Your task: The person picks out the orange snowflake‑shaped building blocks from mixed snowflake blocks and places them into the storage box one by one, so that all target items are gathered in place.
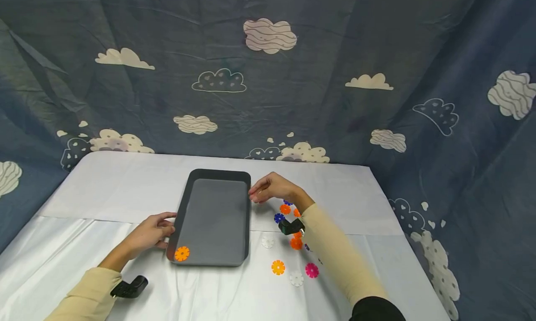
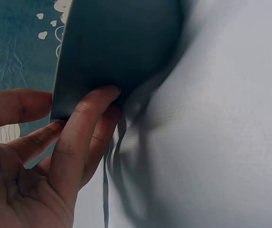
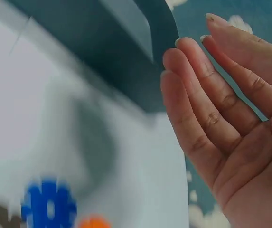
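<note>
A dark grey baking tray [image 1: 215, 218] lies lengthwise on the white cloth, an orange flower-shaped disc [image 1: 182, 253] in its near left corner. My left hand [image 1: 148, 235] grips the tray's left edge; in the left wrist view the thumb is at the rim and the fingers [image 2: 76, 137] are against the outer wall and underside. At the upper right edge is my right hand [image 1: 274, 188], its fingers nearly straight. Its fingertips [image 3: 173, 90] are at the tray's wall in the right wrist view; whether they touch cannot be told. Nothing is held in that hand.
Right of the tray, several flower-shaped discs lie scattered: orange [image 1: 278, 267], pink [image 1: 311, 270], clear [image 1: 296, 278] and blue [image 1: 279, 217]. The right forearm partly covers them. A dark cloud-patterned curtain [image 1: 293, 93] hangs behind the white-covered table [image 1: 117, 186].
</note>
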The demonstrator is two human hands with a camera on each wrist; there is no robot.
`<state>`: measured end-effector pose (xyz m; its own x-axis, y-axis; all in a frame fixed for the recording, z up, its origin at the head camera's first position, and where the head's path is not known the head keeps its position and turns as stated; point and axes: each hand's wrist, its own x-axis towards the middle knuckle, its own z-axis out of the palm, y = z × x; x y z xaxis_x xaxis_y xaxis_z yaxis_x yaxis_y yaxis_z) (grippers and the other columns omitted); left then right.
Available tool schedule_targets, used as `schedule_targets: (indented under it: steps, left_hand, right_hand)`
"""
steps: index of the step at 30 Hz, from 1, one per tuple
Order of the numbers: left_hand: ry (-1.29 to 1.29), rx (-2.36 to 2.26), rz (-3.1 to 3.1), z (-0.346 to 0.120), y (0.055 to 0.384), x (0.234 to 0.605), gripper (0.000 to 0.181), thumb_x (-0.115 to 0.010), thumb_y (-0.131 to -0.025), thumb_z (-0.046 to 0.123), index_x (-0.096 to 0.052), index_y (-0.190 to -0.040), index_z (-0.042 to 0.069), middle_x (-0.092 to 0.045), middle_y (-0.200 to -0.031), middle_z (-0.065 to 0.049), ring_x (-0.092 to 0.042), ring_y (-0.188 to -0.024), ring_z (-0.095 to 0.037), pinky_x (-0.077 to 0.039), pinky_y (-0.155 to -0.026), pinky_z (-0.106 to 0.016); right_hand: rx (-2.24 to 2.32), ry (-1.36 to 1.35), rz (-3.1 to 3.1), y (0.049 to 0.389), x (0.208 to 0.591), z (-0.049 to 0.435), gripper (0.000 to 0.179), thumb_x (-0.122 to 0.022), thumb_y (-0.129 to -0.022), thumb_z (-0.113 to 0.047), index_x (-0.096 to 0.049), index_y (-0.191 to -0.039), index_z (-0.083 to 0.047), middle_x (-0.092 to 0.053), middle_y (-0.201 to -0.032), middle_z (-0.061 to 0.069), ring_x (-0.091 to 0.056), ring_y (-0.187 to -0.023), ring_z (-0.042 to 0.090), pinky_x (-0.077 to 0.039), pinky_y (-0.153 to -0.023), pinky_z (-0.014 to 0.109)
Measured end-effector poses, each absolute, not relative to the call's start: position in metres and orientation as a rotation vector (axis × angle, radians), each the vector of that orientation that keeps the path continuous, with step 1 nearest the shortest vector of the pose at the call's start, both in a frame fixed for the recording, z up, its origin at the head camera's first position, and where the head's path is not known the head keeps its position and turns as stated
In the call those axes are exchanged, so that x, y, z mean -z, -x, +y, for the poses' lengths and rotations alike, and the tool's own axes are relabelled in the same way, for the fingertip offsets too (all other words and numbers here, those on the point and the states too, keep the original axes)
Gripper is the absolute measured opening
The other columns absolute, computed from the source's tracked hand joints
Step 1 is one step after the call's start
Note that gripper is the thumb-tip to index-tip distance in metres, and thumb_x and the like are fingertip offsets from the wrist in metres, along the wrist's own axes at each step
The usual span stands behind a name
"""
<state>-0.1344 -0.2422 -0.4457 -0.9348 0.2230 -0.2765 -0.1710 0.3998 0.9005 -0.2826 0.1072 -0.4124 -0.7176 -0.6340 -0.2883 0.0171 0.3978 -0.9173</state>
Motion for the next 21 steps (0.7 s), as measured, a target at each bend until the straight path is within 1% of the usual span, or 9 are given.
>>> schedule_targets:
  steps: [6, 9, 15, 18, 21]
  left_hand:
    - [-0.042, -1.545, 2.307, -0.242, 0.134, 0.446, 0.052, -0.050, -0.095, 0.002, -0.031, -0.141, -0.014, -0.057, -0.116, -0.029, -0.062, -0.097, -0.026, -0.058, -0.070, -0.037]
    - [-0.050, -1.555, 2.294, -0.243, 0.133, 0.445, 0.052, -0.049, -0.096, 0.003, -0.030, -0.141, -0.015, -0.057, -0.116, -0.030, -0.063, -0.098, -0.028, -0.058, -0.070, -0.037]
    - [-0.028, -1.548, 2.278, -0.243, 0.133, 0.445, 0.051, -0.048, -0.098, 0.006, -0.031, -0.141, -0.015, -0.057, -0.118, -0.028, -0.063, -0.102, -0.030, -0.058, -0.072, -0.036]
    - [-0.039, -1.551, 2.271, -0.243, 0.133, 0.445, 0.051, -0.046, -0.099, 0.007, -0.030, -0.141, -0.016, -0.057, -0.119, -0.029, -0.063, -0.102, -0.031, -0.058, -0.072, -0.036]
    - [-0.041, -1.557, 2.260, -0.243, 0.133, 0.445, 0.050, -0.046, -0.100, 0.009, -0.030, -0.141, -0.016, -0.057, -0.119, -0.029, -0.064, -0.101, -0.030, -0.058, -0.073, -0.036]
  right_hand:
    - [1.298, 0.381, 2.198, 0.284, 0.418, 0.155, 0.030, -0.070, -0.087, -0.005, -0.066, -0.115, 0.006, -0.073, -0.092, 0.009, -0.067, -0.089, 0.030, -0.056, -0.084, 0.036]
    - [1.262, 0.302, 2.262, 0.282, 0.424, 0.178, 0.029, -0.070, -0.088, -0.007, -0.067, -0.114, 0.005, -0.072, -0.091, 0.009, -0.067, -0.088, 0.032, -0.055, -0.084, 0.036]
    - [1.169, 0.182, 2.368, 0.276, 0.437, 0.212, 0.022, -0.071, -0.086, -0.006, -0.071, -0.107, 0.001, -0.071, -0.089, 0.009, -0.065, -0.079, 0.023, -0.056, -0.081, 0.032]
    - [1.095, 0.143, 2.417, 0.274, 0.442, 0.220, 0.020, -0.073, -0.085, -0.005, -0.073, -0.104, -0.001, -0.070, -0.088, 0.007, -0.063, -0.078, 0.020, -0.055, -0.083, 0.031]
    - [1.042, 0.135, 2.435, 0.272, 0.447, 0.225, 0.019, -0.074, -0.083, -0.005, -0.073, -0.103, -0.002, -0.070, -0.087, 0.006, -0.061, -0.077, 0.019, -0.055, -0.084, 0.031]
